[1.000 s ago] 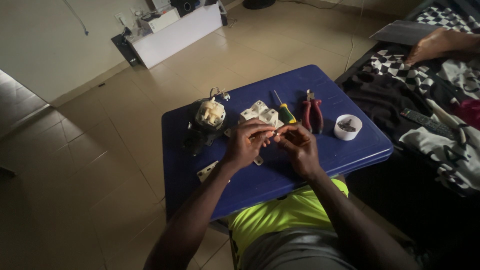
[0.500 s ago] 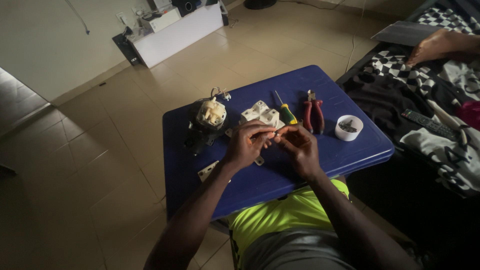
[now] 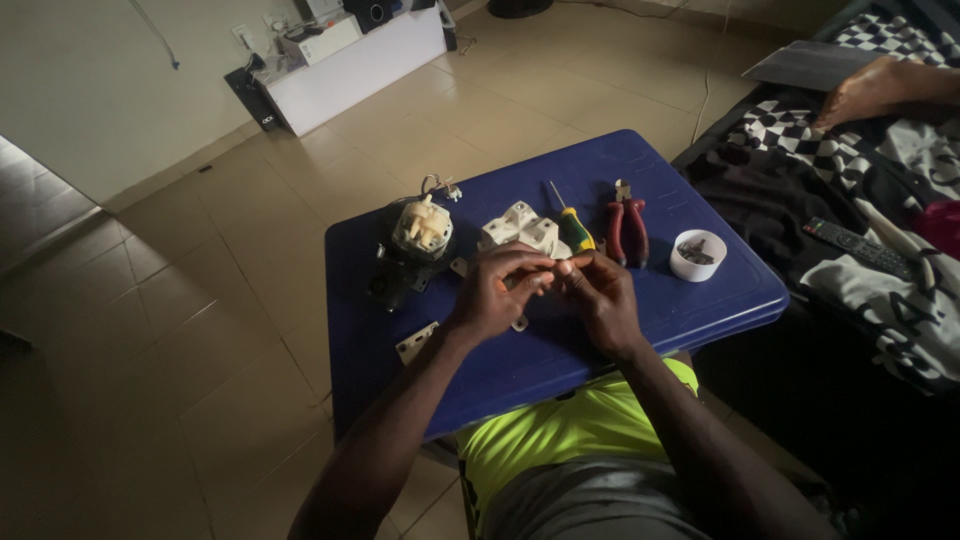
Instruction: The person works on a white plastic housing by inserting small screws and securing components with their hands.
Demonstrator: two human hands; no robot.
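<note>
Whatever sits between the fingertips of the left hand [image 3: 497,292] and right hand [image 3: 600,297] is too small to make out. Their palms hide part of the bench [image 3: 620,340]. The contents of the white cup [image 3: 697,254] blur together.

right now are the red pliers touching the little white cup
Apart. The head view shows the red pliers lying left of the white cup, with a strip of bare blue table between them.
</note>
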